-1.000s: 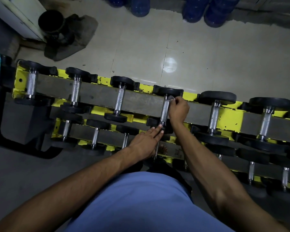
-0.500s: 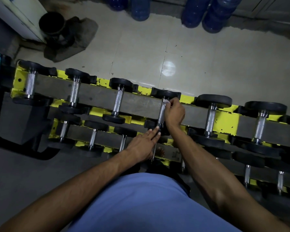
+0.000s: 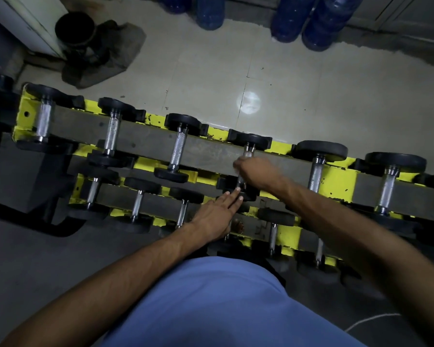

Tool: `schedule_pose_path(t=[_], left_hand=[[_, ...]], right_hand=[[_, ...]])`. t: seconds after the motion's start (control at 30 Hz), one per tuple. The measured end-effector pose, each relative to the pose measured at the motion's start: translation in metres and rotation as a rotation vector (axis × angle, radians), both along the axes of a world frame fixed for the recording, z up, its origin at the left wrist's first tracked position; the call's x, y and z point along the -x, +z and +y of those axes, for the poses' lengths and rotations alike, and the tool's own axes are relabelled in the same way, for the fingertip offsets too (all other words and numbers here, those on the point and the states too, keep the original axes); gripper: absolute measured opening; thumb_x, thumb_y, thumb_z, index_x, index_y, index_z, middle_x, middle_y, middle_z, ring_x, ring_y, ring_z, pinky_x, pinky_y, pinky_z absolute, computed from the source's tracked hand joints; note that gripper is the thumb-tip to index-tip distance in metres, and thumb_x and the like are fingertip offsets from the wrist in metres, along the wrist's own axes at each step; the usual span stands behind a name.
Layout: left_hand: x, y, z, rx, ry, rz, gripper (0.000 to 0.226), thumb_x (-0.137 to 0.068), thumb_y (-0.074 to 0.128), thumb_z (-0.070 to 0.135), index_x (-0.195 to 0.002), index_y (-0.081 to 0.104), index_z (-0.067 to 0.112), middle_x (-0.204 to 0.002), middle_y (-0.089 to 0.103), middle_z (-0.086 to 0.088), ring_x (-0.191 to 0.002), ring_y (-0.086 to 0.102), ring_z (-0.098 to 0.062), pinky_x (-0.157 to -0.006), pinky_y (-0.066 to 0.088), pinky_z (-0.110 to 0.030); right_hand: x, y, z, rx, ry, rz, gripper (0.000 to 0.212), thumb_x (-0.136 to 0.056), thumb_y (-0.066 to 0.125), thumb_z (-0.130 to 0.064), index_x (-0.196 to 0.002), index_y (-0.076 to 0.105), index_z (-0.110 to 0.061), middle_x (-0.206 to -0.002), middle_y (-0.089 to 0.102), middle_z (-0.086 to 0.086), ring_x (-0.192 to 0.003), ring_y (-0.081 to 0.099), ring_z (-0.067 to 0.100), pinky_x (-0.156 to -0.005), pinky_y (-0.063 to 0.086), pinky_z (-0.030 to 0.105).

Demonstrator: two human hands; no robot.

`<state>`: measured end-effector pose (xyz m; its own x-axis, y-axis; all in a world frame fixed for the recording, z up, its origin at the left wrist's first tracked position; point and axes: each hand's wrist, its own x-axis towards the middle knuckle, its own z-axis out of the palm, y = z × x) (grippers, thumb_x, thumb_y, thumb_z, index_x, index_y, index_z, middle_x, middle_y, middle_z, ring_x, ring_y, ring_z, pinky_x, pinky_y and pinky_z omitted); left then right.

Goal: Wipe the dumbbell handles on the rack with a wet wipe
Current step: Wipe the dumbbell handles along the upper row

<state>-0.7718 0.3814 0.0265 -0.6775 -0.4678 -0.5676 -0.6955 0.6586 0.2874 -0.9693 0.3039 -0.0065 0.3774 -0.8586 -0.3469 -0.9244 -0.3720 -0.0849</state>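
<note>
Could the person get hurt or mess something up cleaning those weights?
Maybe. The left hand rests by the near plate of the dumbbell that the right hand is rubbing; if it rolls, fingers could get pinched. The room is dim and the wipe is hidden, so spots on the handle may be missed.

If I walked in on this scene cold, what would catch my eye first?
Probably the bright yellow rack running across the middle, lined with black-ended dumbbells with shiny handles. Next, the two bare arms reaching in from below: the right hand closed around a top-row dumbbell handle, the left hand lying flat just below it. Beyond the rack, big blue water jugs stand on the pale tiled floor.
</note>
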Motion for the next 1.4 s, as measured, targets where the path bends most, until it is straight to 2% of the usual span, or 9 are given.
schedule_pose_path(t=[0.1, 0.2, 0.37, 0.5, 0.63, 0.87, 1.07, 1.27, 1.4], left_hand=[[0.002, -0.001, 0.002, 0.001, 0.01, -0.007, 0.094, -0.099, 0.062, 0.024, -0.166, -0.003, 0.015, -0.172, -0.02, -0.007, -0.16, 0.003, -0.028, -0.124, 0.029, -0.046], [0.002, -0.003, 0.003, 0.009, 0.011, -0.015, 0.096, -0.098, 0.063, 0.025, -0.166, -0.004, 0.015, -0.172, -0.022, -0.006, -0.16, 0.003, -0.027, -0.123, 0.031, -0.047], [0.002, -0.001, 0.005, -0.006, 0.048, 0.008, 0.091, -0.098, 0.062, 0.021, -0.167, 0.002, 0.015, -0.174, -0.012, -0.008, -0.16, 0.005, -0.029, -0.125, 0.028, -0.049], [0.001, -0.005, 0.006, 0.002, 0.043, 0.004, 0.095, -0.098, 0.061, 0.022, -0.166, -0.004, 0.016, -0.171, -0.022, -0.006, -0.16, 0.002, -0.028, -0.124, 0.03, -0.049], [0.002, -0.005, 0.008, -0.002, 0.059, 0.012, 0.094, -0.097, 0.062, 0.021, -0.166, -0.001, 0.016, -0.173, -0.016, -0.006, -0.16, 0.004, -0.029, -0.125, 0.029, -0.049], [0.0, -0.003, 0.009, -0.007, 0.072, 0.039, 0.086, -0.102, 0.054, 0.023, -0.167, -0.003, 0.017, -0.173, -0.018, -0.006, -0.161, 0.002, -0.027, -0.125, 0.029, -0.047], [0.002, -0.001, 0.01, -0.005, 0.078, 0.05, 0.094, -0.098, 0.061, 0.021, -0.166, -0.004, 0.016, -0.171, -0.024, -0.004, -0.161, 0.001, -0.027, -0.124, 0.031, -0.043], [0.002, 0.0, 0.008, 0.002, 0.058, 0.016, 0.098, -0.096, 0.065, 0.022, -0.166, -0.004, 0.015, -0.171, -0.025, -0.005, -0.161, 0.002, -0.027, -0.121, 0.036, -0.046], [0.003, 0.0, 0.009, 0.006, 0.056, -0.008, 0.098, -0.097, 0.064, 0.024, -0.166, -0.005, 0.016, -0.171, -0.026, -0.004, -0.161, 0.002, -0.026, -0.121, 0.036, -0.046]], right_hand=[[-0.01, 0.009, -0.014, -0.1, 0.184, 0.136, 0.027, -0.098, 0.056, -0.024, -0.124, 0.062, -0.017, -0.115, 0.067, 0.005, -0.096, 0.069, 0.028, -0.062, 0.041, 0.032], [-0.01, 0.015, -0.027, 0.012, 0.092, 0.24, 0.026, -0.096, 0.059, -0.022, -0.122, 0.062, -0.015, -0.114, 0.067, 0.006, -0.093, 0.069, 0.03, -0.061, 0.041, 0.035], [-0.027, 0.005, -0.019, -0.371, 0.129, 0.151, 0.032, -0.099, 0.057, -0.042, -0.118, 0.068, -0.018, -0.11, 0.072, 0.006, -0.095, 0.068, 0.026, -0.073, 0.052, 0.034], [-0.013, 0.014, -0.029, -0.122, 0.059, 0.155, 0.022, -0.096, 0.064, -0.028, -0.117, 0.068, -0.021, -0.111, 0.073, 0.004, -0.1, 0.07, 0.027, -0.071, 0.049, 0.032], [-0.019, 0.01, -0.016, -0.359, 0.109, 0.022, 0.027, -0.101, 0.057, -0.038, -0.118, 0.069, -0.02, -0.109, 0.071, 0.001, -0.102, 0.067, 0.024, -0.071, 0.046, 0.031], [-0.001, 0.003, 0.009, -0.101, 0.109, -0.178, 0.014, -0.095, 0.065, -0.028, -0.103, 0.069, -0.018, -0.103, 0.054, 0.001, -0.087, 0.059, 0.019, -0.061, 0.044, 0.03], [0.009, -0.027, 0.063, 0.044, -0.503, -0.576, 0.012, -0.088, 0.069, -0.019, -0.091, 0.057, -0.018, -0.088, 0.062, 0.002, -0.076, 0.058, 0.024, -0.061, 0.04, 0.032], [-0.003, -0.036, 0.052, 0.08, -1.096, -0.794, 0.01, -0.094, 0.067, -0.021, -0.089, 0.066, -0.012, -0.082, 0.068, 0.002, -0.074, 0.062, 0.018, -0.065, 0.048, 0.032], [0.003, -0.047, -0.004, -0.156, -1.514, -1.182, 0.026, -0.095, 0.052, -0.001, -0.077, 0.061, -0.017, -0.075, 0.065, 0.004, -0.066, 0.062, 0.022, -0.058, 0.051, 0.032]])
